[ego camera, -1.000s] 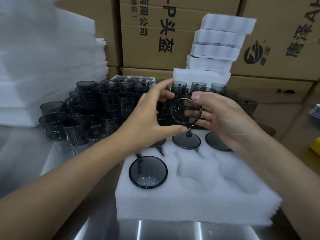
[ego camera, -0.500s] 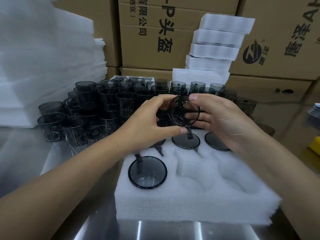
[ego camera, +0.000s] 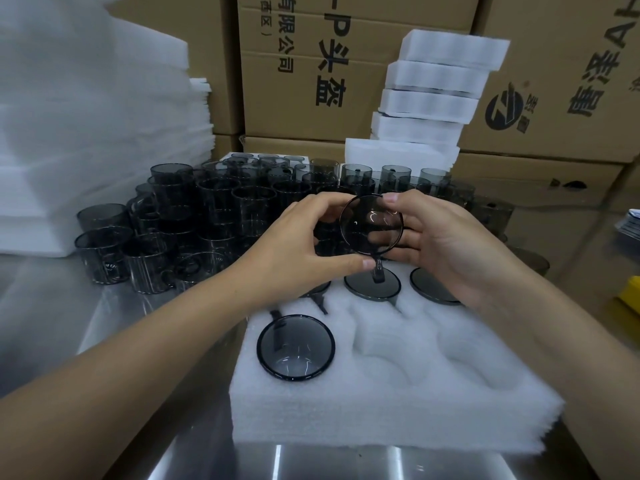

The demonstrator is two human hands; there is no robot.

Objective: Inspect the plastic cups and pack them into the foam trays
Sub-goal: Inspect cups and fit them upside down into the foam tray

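Note:
Both hands hold one smoky grey plastic cup [ego camera: 371, 225] above the far part of a white foam tray [ego camera: 398, 403], its round base turned toward me and its handle pointing down. My left hand [ego camera: 294, 251] pinches it between thumb and fingers from the left. My right hand [ego camera: 440, 237] cups it from the right, thumb on its top edge. Several cups sit upside down in the tray's pockets: one at the front left [ego camera: 296, 347], two at the back [ego camera: 372, 285] [ego camera: 433, 284], another partly hidden under my left hand. The front right pockets [ego camera: 460, 362] hold nothing.
Many loose grey cups [ego camera: 180, 230] stand crowded on the steel table [ego camera: 52, 323] behind and left of the tray. A stack of filled foam trays [ego camera: 436, 95] rises at the back. Foam sheets [ego camera: 86, 116] pile up at the left, cardboard boxes [ego camera: 304, 64] behind, a yellow object [ego camera: 632, 292] at the right edge.
My left hand's fingers have curled in closer around the cup. The cup has turned slightly in my hands, staying above the tray's back row.

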